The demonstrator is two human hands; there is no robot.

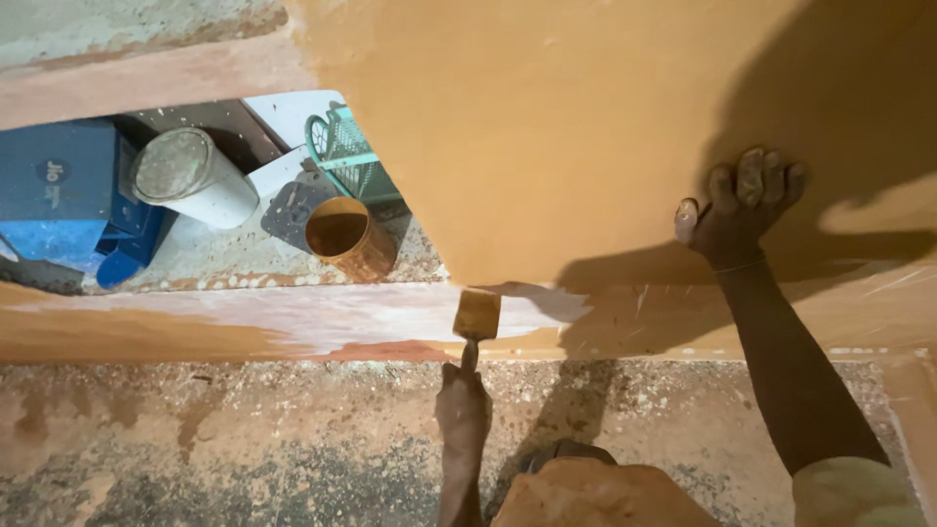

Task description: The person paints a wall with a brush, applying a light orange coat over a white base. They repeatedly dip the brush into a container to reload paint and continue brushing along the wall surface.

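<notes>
We grip a brush in our left hand, fingers wrapped tight round its handle, the arm reaching up from the bottom edge. The bristles, loaded with ochre paint, press against the skirting low on the wall, right where a pale unpainted patch meets the painted part. Left of the brush the skirting shows pale pink with an ochre streak along its lower edge; right of it the band is already ochre.

Our right hand lies flat on the painted wall, fingers spread and holding nothing, paint smeared on the fingertips. Its shadow falls across the wall above and to the right.

Through the opening left of the wall we see a tin with brownish paint inside, tilted on a speckled surface. Just beside it lie a white bucket on its side, a scraper, a green basket and a blue box. The floor below the skirting is rough and stained.
</notes>
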